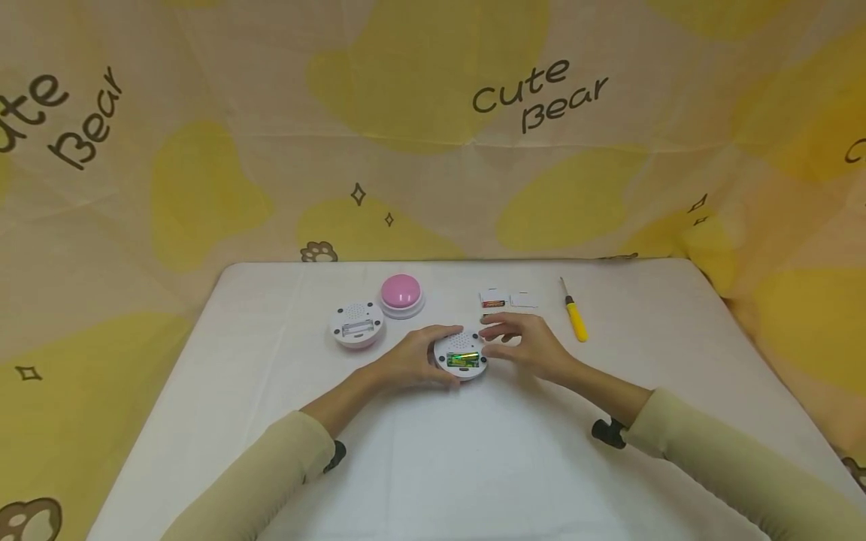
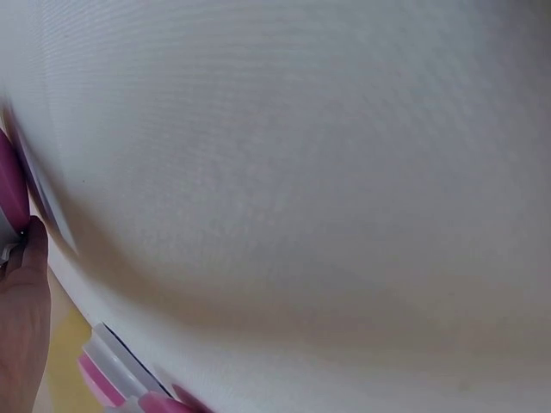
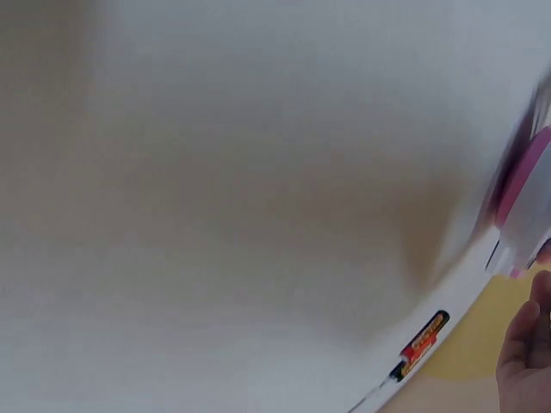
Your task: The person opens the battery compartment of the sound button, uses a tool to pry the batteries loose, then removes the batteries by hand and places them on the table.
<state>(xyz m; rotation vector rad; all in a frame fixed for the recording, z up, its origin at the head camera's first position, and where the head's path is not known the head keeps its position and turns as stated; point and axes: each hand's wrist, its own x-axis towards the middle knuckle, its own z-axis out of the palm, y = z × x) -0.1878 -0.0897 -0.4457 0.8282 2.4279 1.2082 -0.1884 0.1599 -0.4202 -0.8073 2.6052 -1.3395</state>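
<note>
My left hand [image 1: 414, 356] grips an upside-down push button [image 1: 461, 340], its thumb and fingers around the white round base. Green-and-gold batteries [image 1: 463, 360] lie in the button's uncovered battery compartment. The button's pink dome [image 2: 12, 185] faces down in the left wrist view. My right hand [image 1: 528, 344] is at the button's right edge, fingers loosely bent and thumb apart from them, with nothing visible between them. In the right wrist view, the same hand [image 3: 527, 357] appears beside the white base [image 3: 527, 215]. Just beyond its fingers, a battery [image 1: 486, 317] is mostly hidden.
Left of my hands lies another upturned button [image 1: 357, 324] with a bare battery compartment. Behind it, a pink-topped button [image 1: 401, 291] stands upright. Toward the back right are a red-and-black battery [image 1: 494, 303], small white covers [image 1: 524, 300] and a yellow-handled screwdriver [image 1: 576, 321].
</note>
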